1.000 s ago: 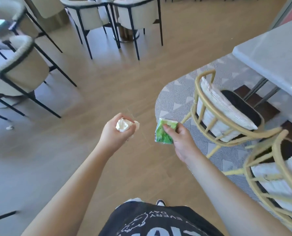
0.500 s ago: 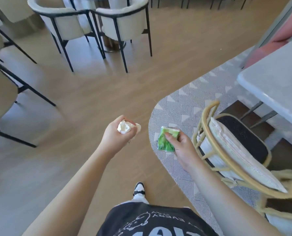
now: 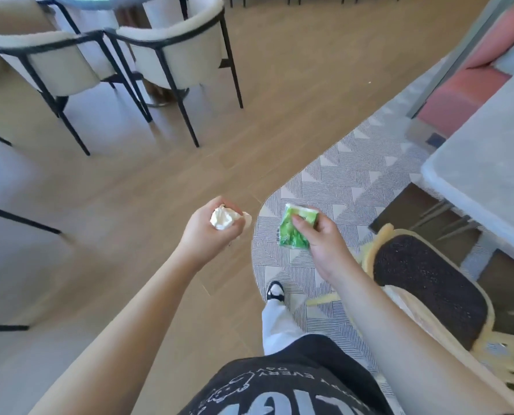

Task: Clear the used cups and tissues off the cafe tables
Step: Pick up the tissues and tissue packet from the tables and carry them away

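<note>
A person walks between cafe seating with the left hand (image 3: 208, 235) balled around a crumpled white tissue (image 3: 223, 217) and the right hand's (image 3: 321, 238) fingers clamped on a green tissue packet (image 3: 294, 232), both held clear of the surface (image 3: 483, 163), apparently bound for disposal.

Both forearms were bare from the elbow down to the left hand (image 3: 208, 235) and the right hand (image 3: 324, 247) — no sleeve, watch or band showed on either. Nearest the camera, below both hands, lay a black T-shirt (image 3: 285, 381) with a pale grey print: a small outlined cartoon animal, the words "EVERY DAY" seen upside down, and larger block letters cut off by the lower edge. Beneath the right hand a white trouser leg (image 3: 276, 324) ran down to a black shoe (image 3: 275, 292) — white showed at its opening.
</note>
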### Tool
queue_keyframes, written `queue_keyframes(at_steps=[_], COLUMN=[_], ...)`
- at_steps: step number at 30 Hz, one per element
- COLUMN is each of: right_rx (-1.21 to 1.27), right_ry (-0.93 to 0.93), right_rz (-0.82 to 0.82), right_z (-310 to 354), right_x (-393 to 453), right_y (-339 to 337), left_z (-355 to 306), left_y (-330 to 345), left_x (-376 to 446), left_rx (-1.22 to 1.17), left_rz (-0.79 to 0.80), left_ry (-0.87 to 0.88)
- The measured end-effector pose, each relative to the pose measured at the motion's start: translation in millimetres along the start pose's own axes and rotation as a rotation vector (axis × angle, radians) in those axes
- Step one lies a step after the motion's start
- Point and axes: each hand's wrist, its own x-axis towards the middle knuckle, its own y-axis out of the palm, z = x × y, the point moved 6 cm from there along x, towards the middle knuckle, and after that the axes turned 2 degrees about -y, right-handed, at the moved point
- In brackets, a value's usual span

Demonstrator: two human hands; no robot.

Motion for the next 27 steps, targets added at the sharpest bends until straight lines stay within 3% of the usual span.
queue_keyframes(at_steps=[8,13,27], right_rx=[0.015,0.074,0.044], right_ry=[0.021,0.024,0.009], right_rz=[0.059,-0.004,-0.194], right_z=[55,92,160], right_x=[160,250,489], right_y=[-7,-15,-7], left_z=[-57,-97,-154], left_y=[7,19,44], left_x=[171,267,564], left_rx=[0.029,0.006,0.019], left_rz=[-0.010,-0.005,0.247], left_ry=[0.002,0.015,0.096])
